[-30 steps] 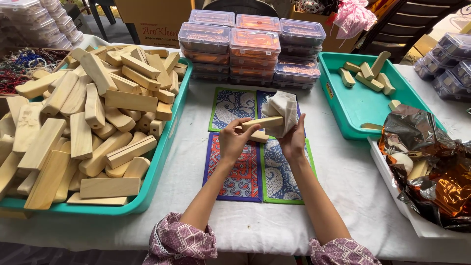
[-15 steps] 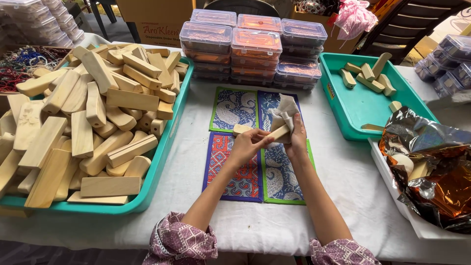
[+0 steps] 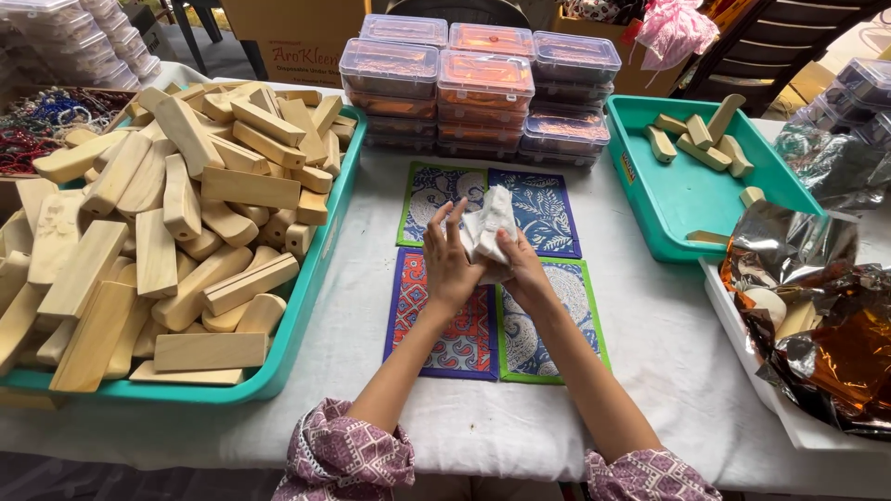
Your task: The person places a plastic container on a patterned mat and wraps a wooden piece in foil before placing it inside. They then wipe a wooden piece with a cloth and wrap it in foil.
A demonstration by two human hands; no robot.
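My left hand [image 3: 447, 264] and my right hand [image 3: 522, 271] meet over four patterned cloth mats [image 3: 453, 336] in the middle of the table. A crumpled white cloth [image 3: 488, 225] is pressed between them. My right hand grips it from below, and my left hand lies against it with the fingers pointing up and slightly apart. The small wooden piece from the earlier frames is hidden, and I cannot tell whether it is inside the cloth.
A large teal tray [image 3: 314, 271] at the left is heaped with pale wooden blocks [image 3: 167, 199]. A second teal tray [image 3: 691, 199] at the right holds several blocks. Stacked clear lidded boxes [image 3: 483, 85] stand behind the mats. Crumpled foil wrap [image 3: 821, 320] lies in a white tray [image 3: 738, 320].
The hands moved left and closer together. The wooden piece, seen between them earlier, is now out of sight and the white cloth is bunched between the palms. Foil at the right shifted.
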